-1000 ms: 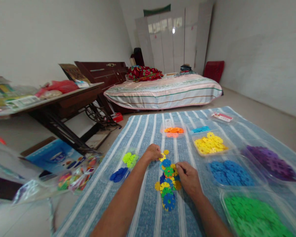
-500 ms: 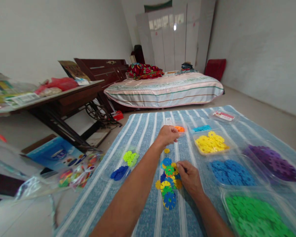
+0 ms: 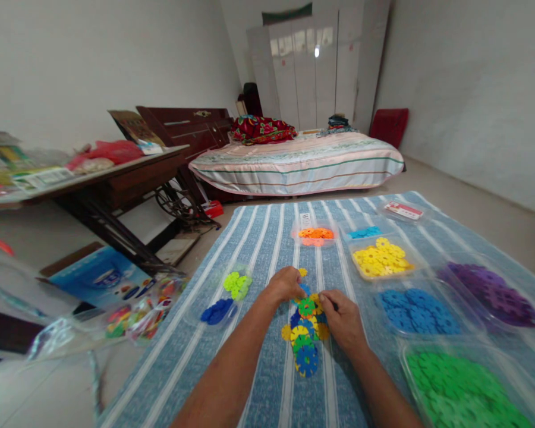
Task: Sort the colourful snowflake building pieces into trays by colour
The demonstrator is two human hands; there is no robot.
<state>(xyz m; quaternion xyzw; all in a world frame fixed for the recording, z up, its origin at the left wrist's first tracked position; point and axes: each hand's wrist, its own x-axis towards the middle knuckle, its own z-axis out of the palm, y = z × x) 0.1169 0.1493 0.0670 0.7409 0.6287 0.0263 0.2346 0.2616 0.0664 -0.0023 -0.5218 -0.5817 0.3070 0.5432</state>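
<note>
A cluster of interlocked plastic snowflake discs in blue, green and yellow lies on the striped cloth. My left hand is at the cluster's far end, its fingers closed together over a blue disc; my own hand partly hides that spot. At the cluster's right side, my right hand pinches its upper edge near a yellow disc. A single small yellow disc rests just beyond my left fingers. Farther off stands a clear tub of orange discs.
On the right are clear tubs of yellow discs, blue discs, purple discs and green discs. To the left, a tray holds lime discs and dark blue discs. A bed stands beyond the table.
My left hand has come back from beside the orange tub to the far end of the cluster, uncovering the orange discs. My right hand has stayed at the cluster's right side.
</note>
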